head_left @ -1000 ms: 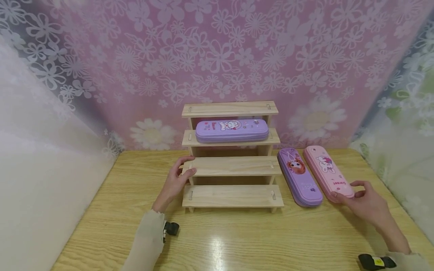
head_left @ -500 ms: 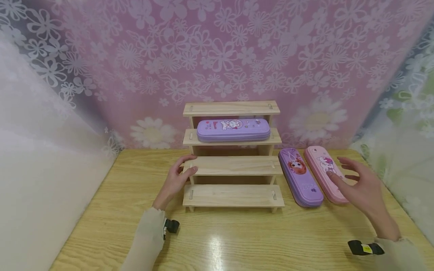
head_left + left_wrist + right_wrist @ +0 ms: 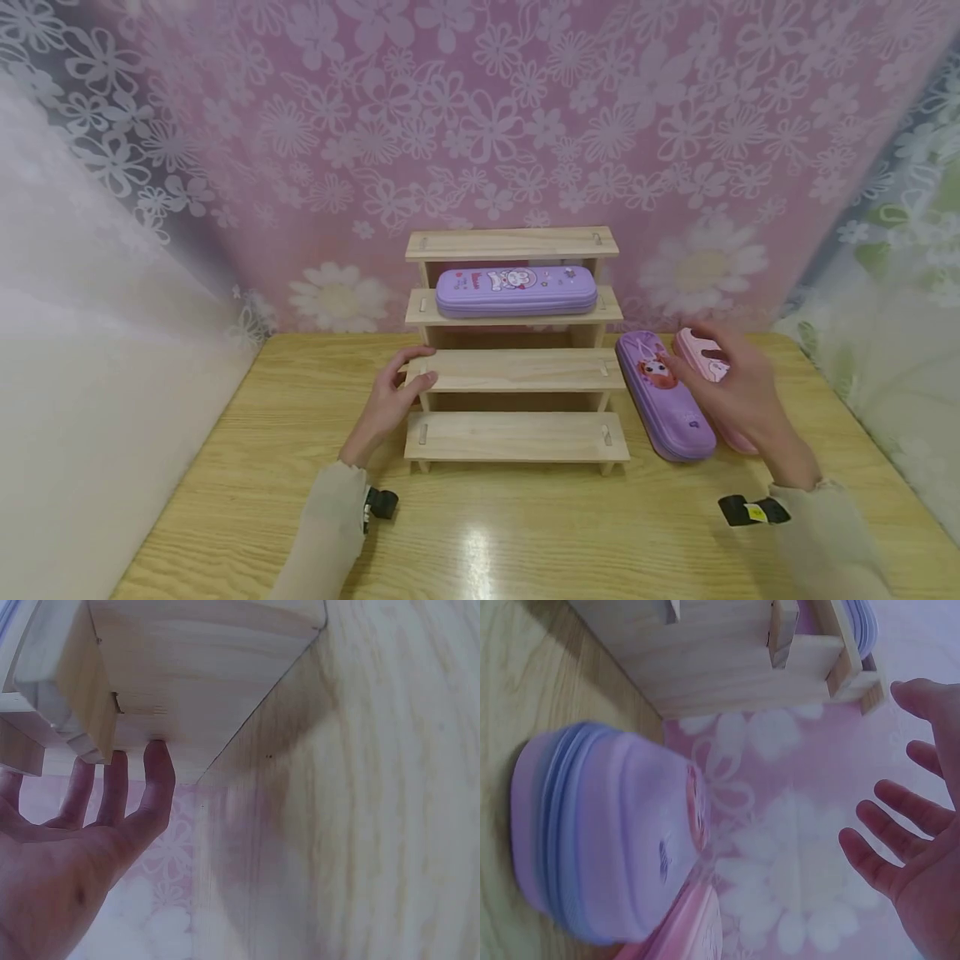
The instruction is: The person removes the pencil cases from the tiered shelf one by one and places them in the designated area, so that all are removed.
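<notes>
A light wooden shelf (image 3: 517, 437) with stepped tiers stands on the table, its left end held by my left hand (image 3: 390, 400). The thumb lies on the second-lowest board; in the left wrist view the fingertips touch the side panel (image 3: 180, 675). A lavender pencil case (image 3: 517, 293) with a bunny print lies on the second tier from the top. Right of the shelf lie a purple pencil case (image 3: 671, 417) with a doll print and a pink pencil case (image 3: 699, 343), partly hidden. Over these two hovers my right hand (image 3: 738, 392), fingers spread, holding nothing in the right wrist view.
The wood-grain table (image 3: 480, 517) runs in front of the shelf and to both sides. A pink floral backdrop (image 3: 487, 125) rises directly behind, with a pale sheet (image 3: 97, 375) at the left and a flowered one (image 3: 900, 333) at the right.
My right hand has let go of the pink pencil case's near end and moved left and up, over the two cases. The left hand stays on the shelf.
</notes>
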`<action>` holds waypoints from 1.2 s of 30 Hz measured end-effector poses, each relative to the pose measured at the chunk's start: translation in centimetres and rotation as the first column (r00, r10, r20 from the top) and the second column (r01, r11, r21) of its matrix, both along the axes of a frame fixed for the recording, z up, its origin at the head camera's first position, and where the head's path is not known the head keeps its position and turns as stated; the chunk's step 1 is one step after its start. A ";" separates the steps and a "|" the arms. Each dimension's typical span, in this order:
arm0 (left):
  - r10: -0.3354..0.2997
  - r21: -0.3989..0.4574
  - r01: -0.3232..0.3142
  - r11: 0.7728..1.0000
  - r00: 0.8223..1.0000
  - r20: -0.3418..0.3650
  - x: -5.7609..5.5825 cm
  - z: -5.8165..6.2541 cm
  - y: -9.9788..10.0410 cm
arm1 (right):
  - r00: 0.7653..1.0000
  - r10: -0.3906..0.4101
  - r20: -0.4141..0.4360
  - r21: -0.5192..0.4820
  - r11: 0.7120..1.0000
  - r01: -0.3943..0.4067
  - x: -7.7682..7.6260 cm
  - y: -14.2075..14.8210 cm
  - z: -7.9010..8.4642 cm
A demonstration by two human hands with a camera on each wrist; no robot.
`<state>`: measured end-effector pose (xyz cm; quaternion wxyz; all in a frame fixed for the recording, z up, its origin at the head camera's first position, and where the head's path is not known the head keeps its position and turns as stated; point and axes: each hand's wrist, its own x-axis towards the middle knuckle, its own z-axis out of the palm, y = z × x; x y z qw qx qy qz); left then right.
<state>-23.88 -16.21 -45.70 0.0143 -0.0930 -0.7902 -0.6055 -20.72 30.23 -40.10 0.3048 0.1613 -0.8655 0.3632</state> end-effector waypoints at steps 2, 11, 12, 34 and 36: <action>-0.001 0.002 0.001 1.000 1.000 -0.011 0.0 -0.1 0.0 | 1.000 0.016 -0.014 0.005 1.000 -0.016 -0.4 -0.7 0.3; -0.008 -0.003 0.007 1.000 0.999 -0.037 -0.1 -0.4 -0.1 | 0.990 0.106 -0.096 0.022 0.994 -0.104 -2.4 -3.2 1.3; -0.006 -0.005 0.006 1.000 0.999 -0.038 -0.1 -0.4 -0.1 | 0.988 0.119 -0.095 0.017 0.993 -0.118 -2.5 -3.5 1.4; 0.001 -0.002 -0.001 1.000 0.999 -0.043 -0.4 -0.5 -0.1 | 0.958 0.251 -0.140 0.030 0.968 -0.250 -5.7 -7.8 2.9; 0.000 0.005 0.000 1.000 0.999 -0.041 -0.4 -0.6 -0.2 | 0.958 0.263 -0.114 0.014 0.965 -0.263 -6.1 -8.2 3.0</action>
